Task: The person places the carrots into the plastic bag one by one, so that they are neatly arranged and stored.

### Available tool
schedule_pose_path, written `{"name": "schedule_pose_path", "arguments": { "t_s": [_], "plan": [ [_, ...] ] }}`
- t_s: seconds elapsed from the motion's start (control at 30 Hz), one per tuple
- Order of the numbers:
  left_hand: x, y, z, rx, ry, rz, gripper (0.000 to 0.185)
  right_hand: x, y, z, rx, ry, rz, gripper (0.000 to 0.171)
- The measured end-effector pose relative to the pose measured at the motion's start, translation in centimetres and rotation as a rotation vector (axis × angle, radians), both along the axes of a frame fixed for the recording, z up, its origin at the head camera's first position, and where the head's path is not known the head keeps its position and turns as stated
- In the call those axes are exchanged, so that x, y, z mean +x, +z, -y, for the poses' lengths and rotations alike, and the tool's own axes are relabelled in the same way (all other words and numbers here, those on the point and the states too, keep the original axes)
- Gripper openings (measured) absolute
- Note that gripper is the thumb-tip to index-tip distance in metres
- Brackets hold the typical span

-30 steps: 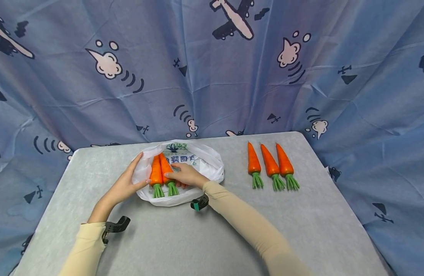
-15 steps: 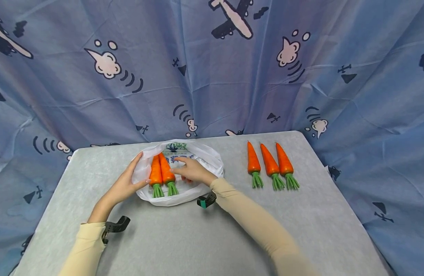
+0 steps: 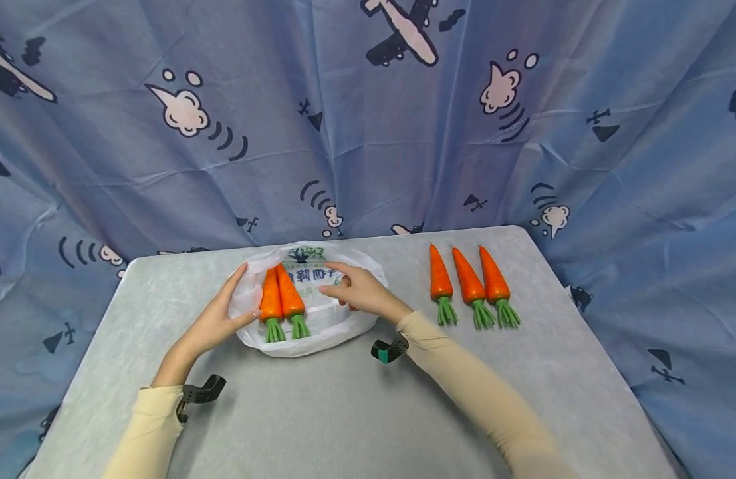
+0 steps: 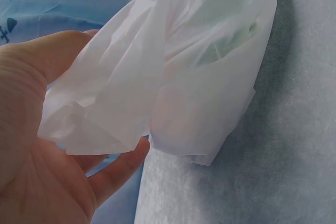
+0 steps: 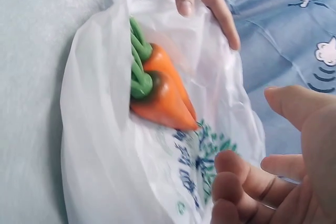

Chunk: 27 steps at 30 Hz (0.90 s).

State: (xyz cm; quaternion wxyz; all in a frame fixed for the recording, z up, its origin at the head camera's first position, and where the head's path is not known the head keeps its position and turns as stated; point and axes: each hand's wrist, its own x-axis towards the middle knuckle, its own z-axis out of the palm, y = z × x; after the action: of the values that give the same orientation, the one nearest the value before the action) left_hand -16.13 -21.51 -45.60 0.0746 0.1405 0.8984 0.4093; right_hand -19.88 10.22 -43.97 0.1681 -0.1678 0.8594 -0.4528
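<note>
The left hand [image 3: 215,322] pinched the wall of the bag [image 3: 328,338], its thumb inside and its fingers along the outside. Just right of that thumb, in the bag, lay the near carrot [image 3: 271,296]; whether the thumb touched it could not be told. The far carrot [image 3: 290,296] lay against it, on the side toward the right hand [image 3: 364,293]. Both had their green tops toward the person.

The right hand held nothing. It hung over the right part of the bag, thumb and forefinger spread apart, the other fingers loosely bent, and it covered some of the rim. Left of its fingertips showed the print [image 3: 308,273].

From the left wrist, the bag's wall stood between the left hand and both carrots, letting through only faint colour. From the right wrist, the wall nearest the person hid the ends of the green tops.

Farther right of the right hand, on the surface [image 3: 284,412], lay the first carrot [image 3: 441,279], then the middle carrot [image 3: 468,276] and, close beside that, the last carrot [image 3: 494,276]. Beyond both hands rose a curtain [image 3: 344,133].
</note>
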Motion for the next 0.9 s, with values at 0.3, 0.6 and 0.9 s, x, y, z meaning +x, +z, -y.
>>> {"name": "schedule_pose_path", "arguments": {
  "t_s": [0.3, 0.6, 0.9],
  "plan": [
    [0.0, 0.1, -0.2, 0.004, -0.007, -0.023, 0.1, 0.4, 0.7, -4.6, 0.027, -0.089, -0.044, 0.068],
    [0.0, 0.0, -0.2, 0.008, -0.008, -0.027, 0.1, 0.2, 1.0, -9.1, 0.035, -0.183, -0.063, 0.066],
    [0.0, 0.0, -0.2, 0.006, -0.005, -0.008, 0.1, -0.1, 0.8, -12.7, 0.066, -0.255, -0.058, 0.068]
  ]
}}
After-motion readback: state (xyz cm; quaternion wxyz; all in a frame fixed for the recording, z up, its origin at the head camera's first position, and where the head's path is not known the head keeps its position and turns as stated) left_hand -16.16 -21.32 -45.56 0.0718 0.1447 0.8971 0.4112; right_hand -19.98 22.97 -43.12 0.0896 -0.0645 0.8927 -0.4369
